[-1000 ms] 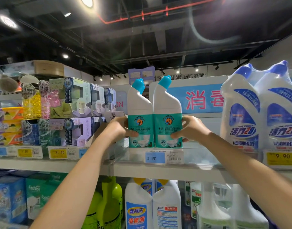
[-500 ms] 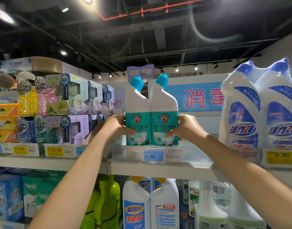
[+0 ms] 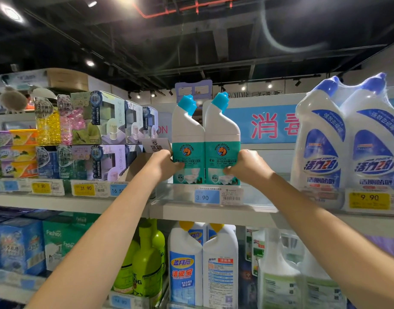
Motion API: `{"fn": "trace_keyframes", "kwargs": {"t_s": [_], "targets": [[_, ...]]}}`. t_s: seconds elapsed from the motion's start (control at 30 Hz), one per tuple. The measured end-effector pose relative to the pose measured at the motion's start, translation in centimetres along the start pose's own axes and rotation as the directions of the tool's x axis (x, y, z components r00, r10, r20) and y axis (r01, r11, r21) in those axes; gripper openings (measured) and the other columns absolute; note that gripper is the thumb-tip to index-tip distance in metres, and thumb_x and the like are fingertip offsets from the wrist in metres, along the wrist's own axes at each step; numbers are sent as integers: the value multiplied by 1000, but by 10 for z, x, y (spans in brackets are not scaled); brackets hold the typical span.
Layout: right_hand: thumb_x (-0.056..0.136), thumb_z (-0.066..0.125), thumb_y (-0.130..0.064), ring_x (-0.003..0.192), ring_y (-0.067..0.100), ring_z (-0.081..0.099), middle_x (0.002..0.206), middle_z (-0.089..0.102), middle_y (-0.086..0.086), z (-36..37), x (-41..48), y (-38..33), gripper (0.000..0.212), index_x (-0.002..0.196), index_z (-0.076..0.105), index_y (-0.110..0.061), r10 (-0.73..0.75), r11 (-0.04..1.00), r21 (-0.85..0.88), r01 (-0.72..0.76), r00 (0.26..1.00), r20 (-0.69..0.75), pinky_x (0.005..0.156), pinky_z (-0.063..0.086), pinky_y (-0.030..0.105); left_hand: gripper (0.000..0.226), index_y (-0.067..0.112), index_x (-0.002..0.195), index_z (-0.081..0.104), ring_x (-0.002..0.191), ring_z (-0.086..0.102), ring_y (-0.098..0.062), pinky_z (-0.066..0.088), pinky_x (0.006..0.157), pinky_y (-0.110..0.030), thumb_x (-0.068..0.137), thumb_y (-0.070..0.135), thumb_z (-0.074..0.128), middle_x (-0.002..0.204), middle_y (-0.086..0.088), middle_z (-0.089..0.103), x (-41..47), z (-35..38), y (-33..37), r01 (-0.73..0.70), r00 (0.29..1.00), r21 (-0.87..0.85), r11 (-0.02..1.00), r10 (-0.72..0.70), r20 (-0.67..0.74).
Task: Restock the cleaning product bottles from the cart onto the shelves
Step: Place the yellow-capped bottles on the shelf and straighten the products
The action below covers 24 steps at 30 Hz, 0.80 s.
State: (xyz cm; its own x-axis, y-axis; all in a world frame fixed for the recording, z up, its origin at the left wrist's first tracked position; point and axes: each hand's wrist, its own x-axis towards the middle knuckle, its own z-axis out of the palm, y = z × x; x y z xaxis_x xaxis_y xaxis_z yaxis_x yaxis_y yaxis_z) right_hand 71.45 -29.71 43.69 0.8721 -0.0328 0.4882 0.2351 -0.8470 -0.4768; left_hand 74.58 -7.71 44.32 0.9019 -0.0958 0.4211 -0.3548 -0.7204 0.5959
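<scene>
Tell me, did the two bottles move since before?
Nothing visibly moved. The left hand and right hand still grip the left bottle and right bottle, upright and side by side at the shelf edge above the 3.90 tag. Only the view shifted slightly.

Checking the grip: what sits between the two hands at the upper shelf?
In the head view, two upright bottles, touching: the left teal-capped bottle in the left hand, the right teal-capped bottle in the right hand.
</scene>
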Motion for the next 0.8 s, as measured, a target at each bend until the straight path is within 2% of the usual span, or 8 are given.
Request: {"fn": "trace_keyframes", "kwargs": {"t_s": [0.13, 0.23, 0.33, 0.43, 0.5, 0.6, 0.7, 0.8], "targets": [[88, 62, -22, 82, 17, 60, 115, 66, 2, 3, -16, -8, 37, 123, 56, -15, -29, 994, -106, 23, 998, -61, 53, 43, 20, 30, 11, 123, 59, 98, 59, -23, 51, 82, -34, 96, 23, 51, 123, -9, 62, -24, -4, 7, -25, 997, 268, 963, 45, -68], [92, 57, -21, 98, 23, 62, 122, 61, 6, 4, -45, -20, 32, 121, 55, -10, -108, 987, -136, 89, 983, -146, 70, 52, 31, 26, 10, 118, 61, 107, 58, -25, 48, 92, -35, 94, 19, 56, 123, -7, 63, -50, -7, 8, -64, 985, 214, 975, 96, -143], [94, 55, -23, 106, 25, 60, 122, 62, 7, 20, -82, -31, 27, 116, 59, -7, -238, 971, -89, 222, 930, -281, 77, 53, 36, 24, 10, 115, 63, 98, 57, -17, 45, 86, -27, 93, 19, 57, 116, -5, 65, -92, -5, 5, -160, 956, 152, 975, 191, -222], [90, 59, -17, 90, 26, 65, 98, 70, 7, 48, -123, -39, 15, 94, 68, -7, -370, 904, 42, 424, 829, -419, 69, 55, 37, 17, 14, 106, 68, 89, 58, -7, 46, 82, -18, 91, 17, 61, 101, 2, 66, -147, 5, -10, -225, 921, 85, 971, 241, -306], [86, 57, -19, 73, 21, 65, 80, 70, 2, 70, -152, -44, 16, 80, 70, -12, -418, 868, 74, 492, 802, -427, 65, 52, 30, 15, 16, 103, 69, 84, 57, 0, 43, 78, -7, 89, 16, 62, 95, 7, 65, -187, 13, -26, -206, 909, 62, 976, 215, -357], [86, 52, -25, 66, 19, 63, 71, 68, -1, 110, -189, -47, 23, 74, 69, -15, -439, 851, 188, 491, 860, -259, 66, 49, 27, 12, 20, 100, 68, 83, 54, 10, 37, 75, 0, 91, 18, 60, 92, 14, 63, -241, 31, -59, -111, 940, 39, 993, 118, -320], [89, 56, -23, 68, 20, 63, 73, 68, 0, 157, -231, -46, 19, 79, 69, -13, -446, 846, 328, 420, 895, 5, 62, 49, 28, 11, 22, 97, 68, 88, 56, 9, 40, 75, -3, 92, 19, 59, 91, 20, 62, -297, 57, -101, 78, 950, -47, 996, -89, -298], [94, 53, -25, 72, 20, 62, 78, 70, 0, 216, -275, -46, 21, 88, 70, -15, -463, 863, 380, 333, 822, 331, 67, 50, 36, 13, 18, 100, 69, 85, 58, 4, 46, 73, -13, 93, 19, 57, 91, 14, 65, -359, 89, -151, 345, 905, -88, 934, -356, -231]]}}
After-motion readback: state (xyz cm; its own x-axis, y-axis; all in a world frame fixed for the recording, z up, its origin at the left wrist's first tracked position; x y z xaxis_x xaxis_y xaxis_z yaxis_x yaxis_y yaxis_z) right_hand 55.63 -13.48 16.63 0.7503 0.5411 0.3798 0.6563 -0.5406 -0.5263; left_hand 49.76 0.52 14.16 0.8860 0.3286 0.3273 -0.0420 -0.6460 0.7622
